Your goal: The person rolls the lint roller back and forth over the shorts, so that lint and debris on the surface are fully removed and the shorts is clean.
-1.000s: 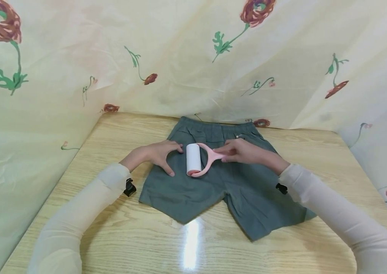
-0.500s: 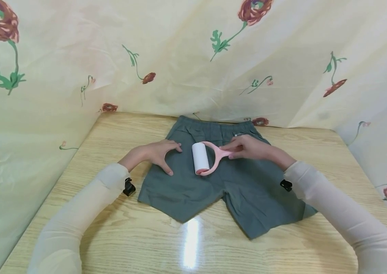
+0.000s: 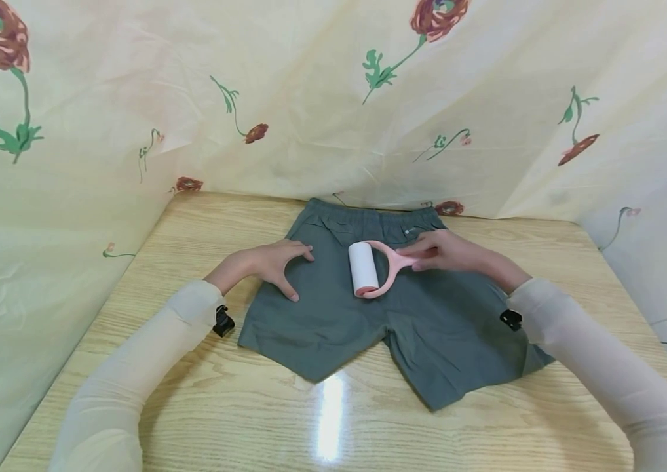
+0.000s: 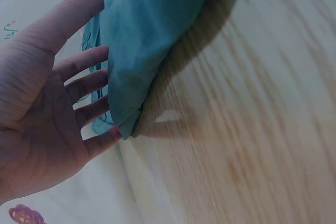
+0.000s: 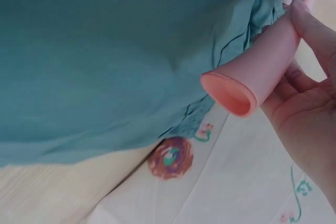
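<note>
Grey-green shorts (image 3: 333, 328) lie spread on the wooden table, waistband toward the back. My right hand (image 3: 448, 251) grips the pink handle of a lint roller (image 3: 363, 269), whose white cylinder sits on the shorts near their middle. In the right wrist view the hollow end of the handle (image 5: 252, 77) points out from between thumb and fingers. To the left, my left hand (image 3: 277, 263) rests with spread, straight fingers on the shorts' left side. The left wrist view shows those fingertips (image 4: 100, 80) at the cloth, thumb apart from them.
The pale wooden table (image 3: 221, 419) reaches forward of the shorts and to both sides. A cream curtain with red flowers (image 3: 322, 98) closes off the back and the sides. Small black clips hang at both wrists.
My right hand has drawn the lint roller to the right across the shorts, from the left leg toward the middle. The left hand has stayed in place.
</note>
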The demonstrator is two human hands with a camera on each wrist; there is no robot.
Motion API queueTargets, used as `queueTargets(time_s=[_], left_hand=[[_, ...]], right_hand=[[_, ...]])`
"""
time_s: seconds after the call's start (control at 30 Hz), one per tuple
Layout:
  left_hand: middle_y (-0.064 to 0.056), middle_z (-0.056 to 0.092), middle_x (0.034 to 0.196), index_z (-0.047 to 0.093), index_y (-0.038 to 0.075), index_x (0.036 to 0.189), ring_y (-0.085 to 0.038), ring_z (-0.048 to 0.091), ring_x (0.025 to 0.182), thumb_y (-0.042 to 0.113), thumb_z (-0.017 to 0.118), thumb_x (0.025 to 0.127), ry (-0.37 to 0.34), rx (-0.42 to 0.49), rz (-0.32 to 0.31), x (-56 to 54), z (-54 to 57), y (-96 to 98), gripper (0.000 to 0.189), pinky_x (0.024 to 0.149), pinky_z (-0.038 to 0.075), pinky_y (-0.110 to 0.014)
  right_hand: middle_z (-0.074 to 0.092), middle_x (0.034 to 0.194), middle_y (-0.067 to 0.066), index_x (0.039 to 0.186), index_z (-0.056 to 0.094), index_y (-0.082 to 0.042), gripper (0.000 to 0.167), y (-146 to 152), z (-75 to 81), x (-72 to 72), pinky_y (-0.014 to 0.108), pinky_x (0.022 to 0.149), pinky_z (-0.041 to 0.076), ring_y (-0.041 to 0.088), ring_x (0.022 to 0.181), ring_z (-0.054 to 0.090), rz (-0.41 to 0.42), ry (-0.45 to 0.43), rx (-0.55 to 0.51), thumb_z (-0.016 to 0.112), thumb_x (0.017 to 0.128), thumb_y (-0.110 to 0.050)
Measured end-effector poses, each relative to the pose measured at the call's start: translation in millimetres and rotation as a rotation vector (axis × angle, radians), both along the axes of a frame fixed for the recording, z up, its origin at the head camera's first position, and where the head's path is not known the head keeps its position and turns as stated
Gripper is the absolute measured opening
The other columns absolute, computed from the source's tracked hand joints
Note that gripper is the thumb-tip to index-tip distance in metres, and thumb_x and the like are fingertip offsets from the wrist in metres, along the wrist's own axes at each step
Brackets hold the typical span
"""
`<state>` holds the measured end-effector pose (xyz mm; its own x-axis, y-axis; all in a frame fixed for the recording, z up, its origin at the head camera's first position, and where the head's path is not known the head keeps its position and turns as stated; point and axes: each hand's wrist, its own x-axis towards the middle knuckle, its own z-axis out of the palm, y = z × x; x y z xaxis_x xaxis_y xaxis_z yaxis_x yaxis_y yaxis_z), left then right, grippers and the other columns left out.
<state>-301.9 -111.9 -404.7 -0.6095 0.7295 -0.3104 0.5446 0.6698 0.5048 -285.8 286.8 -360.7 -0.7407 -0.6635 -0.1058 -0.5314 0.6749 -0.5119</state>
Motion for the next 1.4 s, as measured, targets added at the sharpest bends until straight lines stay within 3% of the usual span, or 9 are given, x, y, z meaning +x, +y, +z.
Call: queueTargets(time_s=[0.27,0.73,1.0,1.2,1.4], left_hand=[[-0.012,0.021,0.170,0.044,0.011,0.152,-0.037,0.012,0.158,0.043,0.088,0.080,-0.013,0.002,0.002,0.3,0.5,-0.8,0.090,0.126,0.021,-0.055],[-0.014,0.019,0.170,0.043,0.010,0.153,-0.038,0.012,0.158,0.042,0.087,0.081,-0.016,-0.004,-0.006,0.6,2.7,-0.9,0.090,0.126,0.021,-0.055],[-0.014,0.019,0.170,0.042,0.010,0.153,-0.038,0.011,0.158,0.042,0.086,0.082,-0.015,-0.012,-0.010,1.7,4.2,0.9,0.090,0.126,0.021,-0.055],[-0.014,0.019,0.170,0.043,0.009,0.153,-0.038,0.010,0.159,0.040,0.086,0.082,-0.022,-0.006,-0.007,4.0,6.1,1.3,0.089,0.127,0.019,-0.055],[-0.014,0.019,0.170,0.043,0.010,0.153,-0.038,0.011,0.158,0.041,0.086,0.082,-0.016,-0.011,-0.007,4.4,6.9,0.8,0.089,0.126,0.020,-0.055]], right_hand=[[0.069,0.095,0.006,0.133,0.069,-0.005,0.044,18.8,4.4,3.4,0.026,0.063,0.040,0.014,0.072,0.048,-0.043,-0.009,0.016,0.078,0.090,-0.014],[0.062,0.081,0.002,0.130,0.070,-0.004,0.043,40.2,4.5,8.8,0.025,0.060,0.038,0.011,0.069,0.043,-0.078,-0.001,0.017,0.079,0.089,-0.014],[0.068,0.089,0.004,0.130,0.070,-0.004,0.043,45.2,4.5,7.7,0.025,0.061,0.040,0.013,0.071,0.046,-0.114,-0.014,0.027,0.079,0.089,-0.013],[0.056,0.076,0.002,0.130,0.070,-0.005,0.043,54.8,3.0,8.8,0.026,0.059,0.037,0.011,0.066,0.039,-0.126,-0.008,0.029,0.079,0.088,-0.011],[0.063,0.080,0.002,0.131,0.069,-0.003,0.042,68.6,3.5,15.8,0.026,0.060,0.038,0.009,0.066,0.042,-0.140,-0.026,0.002,0.077,0.090,-0.011]])
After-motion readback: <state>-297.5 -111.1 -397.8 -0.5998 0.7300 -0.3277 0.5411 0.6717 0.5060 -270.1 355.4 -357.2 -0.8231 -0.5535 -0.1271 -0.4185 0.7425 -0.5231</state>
